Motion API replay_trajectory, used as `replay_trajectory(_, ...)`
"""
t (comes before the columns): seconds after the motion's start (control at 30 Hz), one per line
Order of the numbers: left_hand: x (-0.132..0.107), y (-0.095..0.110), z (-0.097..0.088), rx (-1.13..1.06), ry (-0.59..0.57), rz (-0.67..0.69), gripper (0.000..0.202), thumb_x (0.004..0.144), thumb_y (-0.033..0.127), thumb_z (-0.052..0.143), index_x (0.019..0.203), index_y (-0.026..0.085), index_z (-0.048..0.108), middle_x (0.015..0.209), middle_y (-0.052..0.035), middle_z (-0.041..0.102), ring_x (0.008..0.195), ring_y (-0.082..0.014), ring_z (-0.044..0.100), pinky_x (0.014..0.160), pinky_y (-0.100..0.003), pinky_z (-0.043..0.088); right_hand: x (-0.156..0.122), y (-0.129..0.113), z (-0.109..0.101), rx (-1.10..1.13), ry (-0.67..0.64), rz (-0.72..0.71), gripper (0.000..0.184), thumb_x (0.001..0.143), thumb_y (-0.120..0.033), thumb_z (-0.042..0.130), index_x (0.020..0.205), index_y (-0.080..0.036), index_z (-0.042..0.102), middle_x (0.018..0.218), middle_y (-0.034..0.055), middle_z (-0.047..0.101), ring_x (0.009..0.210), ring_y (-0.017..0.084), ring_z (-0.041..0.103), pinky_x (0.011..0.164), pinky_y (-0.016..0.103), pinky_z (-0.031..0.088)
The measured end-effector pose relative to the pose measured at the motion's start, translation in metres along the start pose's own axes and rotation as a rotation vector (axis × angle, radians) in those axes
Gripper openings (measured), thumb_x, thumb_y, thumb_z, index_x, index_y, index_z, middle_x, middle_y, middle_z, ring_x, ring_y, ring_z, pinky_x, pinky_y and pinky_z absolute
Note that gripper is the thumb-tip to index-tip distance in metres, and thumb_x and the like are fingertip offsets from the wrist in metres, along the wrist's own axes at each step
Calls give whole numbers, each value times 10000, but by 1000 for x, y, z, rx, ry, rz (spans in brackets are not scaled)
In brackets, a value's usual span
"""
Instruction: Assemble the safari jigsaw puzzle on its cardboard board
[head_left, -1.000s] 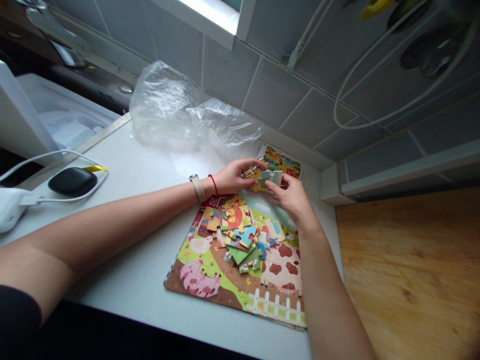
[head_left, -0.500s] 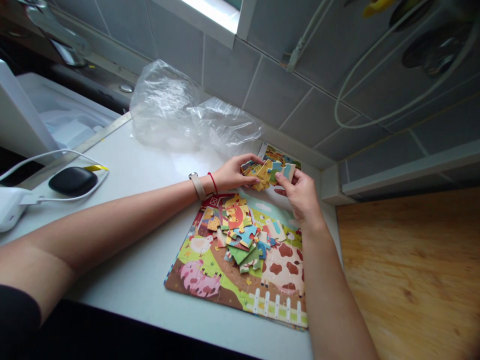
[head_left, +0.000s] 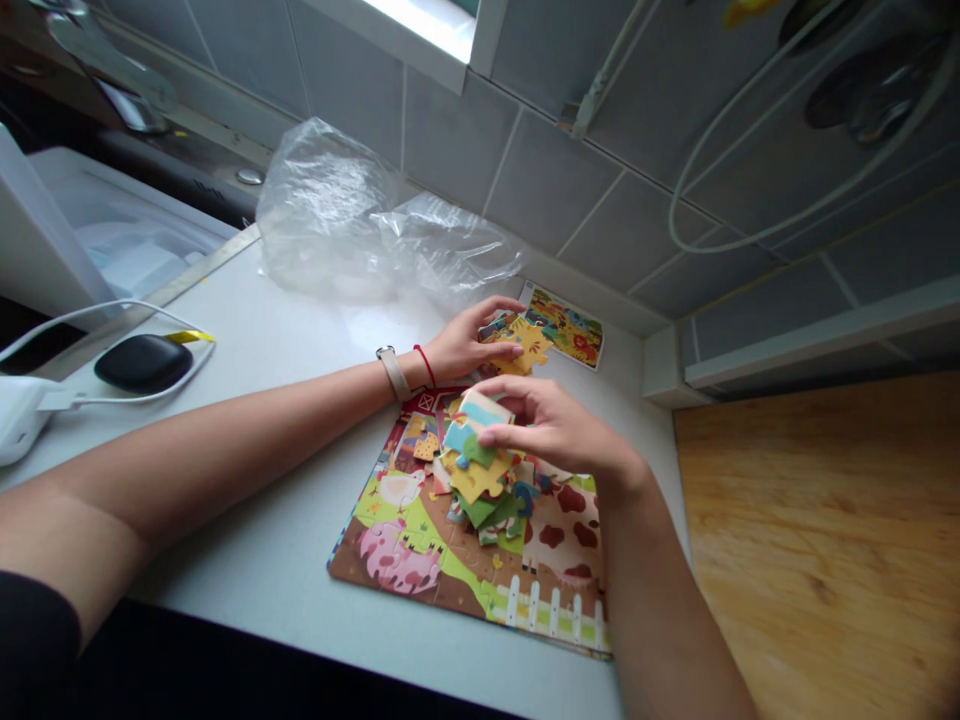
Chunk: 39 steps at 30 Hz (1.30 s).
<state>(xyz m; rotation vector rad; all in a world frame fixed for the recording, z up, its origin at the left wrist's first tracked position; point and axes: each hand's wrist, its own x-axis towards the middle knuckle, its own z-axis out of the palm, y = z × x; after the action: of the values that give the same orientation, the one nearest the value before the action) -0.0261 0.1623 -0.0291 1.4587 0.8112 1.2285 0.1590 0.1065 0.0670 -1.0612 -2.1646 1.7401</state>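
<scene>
My left hand (head_left: pixel 469 342) is closed round a small stack of yellow puzzle pieces (head_left: pixel 529 345), held just beyond the top edge of the farm puzzle board (head_left: pixel 405 560). Over the board, my right hand (head_left: pixel 551 425) pinches a few puzzle pieces (head_left: pixel 474 440) in yellow, blue, green and cream between thumb and fingers. Beneath it lies a loose pile of puzzle pieces (head_left: pixel 491 512), partly hidden by the held ones. The board pictures a pink pig, a white hen, a spotted cow and a white fence.
A crumpled clear plastic bag (head_left: pixel 330 215) lies against the tiled wall. A colourful picture card (head_left: pixel 574 325) rests behind my hands. To the left are a black case (head_left: pixel 142 363), a white charger (head_left: pixel 26 415) with its cable, and a sink. A wooden surface (head_left: pixel 817 540) is on the right.
My right hand has moved left and toward me, from beside my left hand to above the pile, carrying a few pieces. My left hand keeps its stack in nearly the same place.
</scene>
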Motion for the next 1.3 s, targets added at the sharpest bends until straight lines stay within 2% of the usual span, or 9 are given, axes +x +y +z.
replay_trajectory(0.07, 0, -1, 0, -20, -2, -5, 684, 805, 360, 849, 1409, 198, 572, 1279, -109, 700, 1109, -232, 686, 907, -312, 593, 0, -7, 10, -273, 7, 30, 312, 888, -356, 819, 1156, -212, 748, 898, 33, 778, 772, 195, 706, 702, 310, 540)
replay_trajectory(0.17, 2, -2, 0, -6, 22, -22, 654, 782, 412, 865, 1342, 173, 627, 1234, -108, 722, 1095, -240, 687, 941, -343, 576, -8, -16, 8, -545, 207, 14, 166, 938, -357, 770, 1022, -215, 761, 858, 33, 761, 734, 185, 665, 686, 313, 488)
replay_trajectory(0.3, 3, -2, 1, 6, 31, -54, 533, 748, 501, 877, 1112, 152, 704, 1064, -70, 758, 990, -227, 701, 919, -354, 572, -18, -14, -13, -558, 668, -50, 300, 968, -494, 705, 855, -216, 713, 770, 24, 708, 661, 172, 607, 658, 312, 474)
replay_trajectory(0.4, 3, 2, 2, -21, 14, -57, 514, 744, 557, 870, 1010, 150, 704, 1016, -61, 752, 968, -221, 702, 929, -354, 562, -10, 3, -24, -538, 946, -59, 402, 831, -549, 822, 1031, -222, 704, 980, 66, 741, 752, 204, 647, 717, 345, 522)
replay_trajectory(0.57, 1, 4, 1, 12, -16, -58, 507, 751, 547, 866, 1012, 143, 705, 1014, -65, 750, 971, -229, 698, 933, -366, 560, 10, 30, -27, -217, 814, -22, 382, 826, -557, 773, 970, -220, 665, 827, 37, 734, 662, 198, 669, 646, 335, 537)
replay_trajectory(0.8, -2, 3, -2, 133, -144, 45, 596, 774, 355, 875, 1311, 200, 669, 1380, -128, 676, 1331, -309, 606, 989, -366, 560, 12, 43, -39, 27, 934, 14, 466, 744, -612, 801, 919, -225, 610, 797, 16, 713, 605, 175, 670, 497, 270, 511)
replay_trajectory(0.97, -1, 2, -4, 189, -105, 72, 546, 828, 336, 823, 1323, 186, 650, 1362, -128, 684, 1247, -279, 638, 998, -396, 568, 9, 47, -49, 77, 988, -39, 466, 744, -607, 818, 939, -233, 619, 782, -7, 702, 621, 152, 644, 525, 255, 534)
replay_trajectory(1.1, 2, 0, -5, 131, -22, 44, 647, 770, 338, 858, 1348, 167, 622, 1298, -116, 706, 1148, -240, 676, 1046, -401, 545, 9, 50, -50, 115, 846, -11, 445, 713, -579, 864, 895, -234, 649, 823, 1, 708, 713, 163, 654, 619, 277, 565)
replay_trajectory(1.3, 4, 2, -5, 52, 21, -63, 490, 703, 383, 888, 1079, 145, 682, 988, -39, 727, 927, -197, 688, 902, -347, 569, 24, 69, -36, 230, 764, 21, 529, 609, -543, 936, 862, -252, 574, 835, -12, 675, 718, 181, 656, 649, 314, 584)
